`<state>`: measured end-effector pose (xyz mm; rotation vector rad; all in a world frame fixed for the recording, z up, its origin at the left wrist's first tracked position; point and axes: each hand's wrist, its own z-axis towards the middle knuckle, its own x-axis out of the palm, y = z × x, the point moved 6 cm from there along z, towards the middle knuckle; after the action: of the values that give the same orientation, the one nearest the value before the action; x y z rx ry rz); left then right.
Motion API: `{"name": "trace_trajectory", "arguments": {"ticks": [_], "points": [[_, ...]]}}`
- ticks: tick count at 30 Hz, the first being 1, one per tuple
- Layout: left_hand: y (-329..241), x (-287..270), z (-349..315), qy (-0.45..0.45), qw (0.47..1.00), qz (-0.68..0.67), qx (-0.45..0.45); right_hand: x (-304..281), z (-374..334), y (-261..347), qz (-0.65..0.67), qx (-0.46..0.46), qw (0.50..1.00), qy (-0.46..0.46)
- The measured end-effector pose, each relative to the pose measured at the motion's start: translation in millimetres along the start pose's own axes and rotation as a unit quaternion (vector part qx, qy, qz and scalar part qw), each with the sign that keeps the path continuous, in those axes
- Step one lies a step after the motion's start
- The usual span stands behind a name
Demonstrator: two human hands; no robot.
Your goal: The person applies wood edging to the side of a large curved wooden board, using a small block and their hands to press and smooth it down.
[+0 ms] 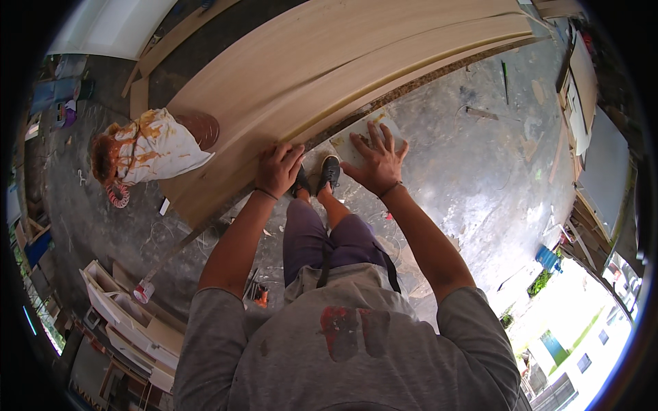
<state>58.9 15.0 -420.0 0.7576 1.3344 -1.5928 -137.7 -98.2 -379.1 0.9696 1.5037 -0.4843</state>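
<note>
A long pale wooden panel (pixel 274 89) lies across in front of me, with narrow strips and a dark, rough edge on its near side. My left hand (pixel 277 171) is at that near edge, its fingers bent and pressed together over the border. To its right, my right hand (pixel 377 161) is spread with the fingers apart, over a pale flat piece (pixel 351 140) beside the edge. I cannot tell how firmly it touches. On the panel's left part a white cloth (pixel 161 147) with orange-brown stains lies against a reddish-brown round container (pixel 202 130).
The grey concrete floor (pixel 466 164) carries scraps, including a small wood offcut (pixel 482 113). A red-and-white ring (pixel 118 196) lies left of the panel. Pale box-like wooden pieces (pixel 130 308) stand at lower left. Boards (pixel 600 171) lean at the right, near a blue bottle (pixel 548 259).
</note>
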Motion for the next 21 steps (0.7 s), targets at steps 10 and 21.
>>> {"name": "trace_trajectory", "arguments": {"ticks": [10, 21], "points": [[-5, 0, 3, -0.007, 1.0, -0.006, 0.01, -7, 20, 0, -0.004, 0.013, 1.0, 0.001], [-6, -3, 4, -0.003, 1.0, -0.001, 0.019, -8, 22, -2, -0.005, 0.007, 1.0, -0.012]]}}
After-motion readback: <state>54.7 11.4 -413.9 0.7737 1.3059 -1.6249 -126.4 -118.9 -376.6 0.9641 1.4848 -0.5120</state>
